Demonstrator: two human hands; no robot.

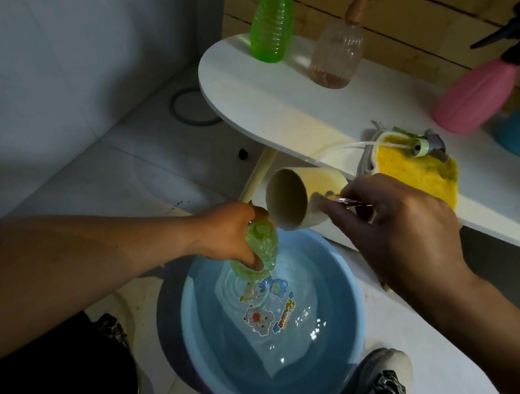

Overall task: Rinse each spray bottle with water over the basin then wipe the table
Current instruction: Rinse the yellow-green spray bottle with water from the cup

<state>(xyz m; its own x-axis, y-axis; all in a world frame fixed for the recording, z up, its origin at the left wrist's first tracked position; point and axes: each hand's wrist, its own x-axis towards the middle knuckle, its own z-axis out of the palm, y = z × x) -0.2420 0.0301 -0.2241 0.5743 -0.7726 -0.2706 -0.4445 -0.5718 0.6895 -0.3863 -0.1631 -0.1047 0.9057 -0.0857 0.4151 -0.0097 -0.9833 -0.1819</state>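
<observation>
A blue basin (206,365) holding water, with cartoon stickers on its bottom, is seen nearest. Over it, a pale green, ribbed, translucent spray bottle (257,255) with its sprayer off is gripped by the left hand (227,233), fingers curled round it. A cream cup (298,202) is tipped toward the bottle's open neck, its handle pinched by the right hand (397,223). Beyond, the removed sprayer head (424,145) is laid on a yellow cloth (418,175) on the white table (274,104).
</observation>
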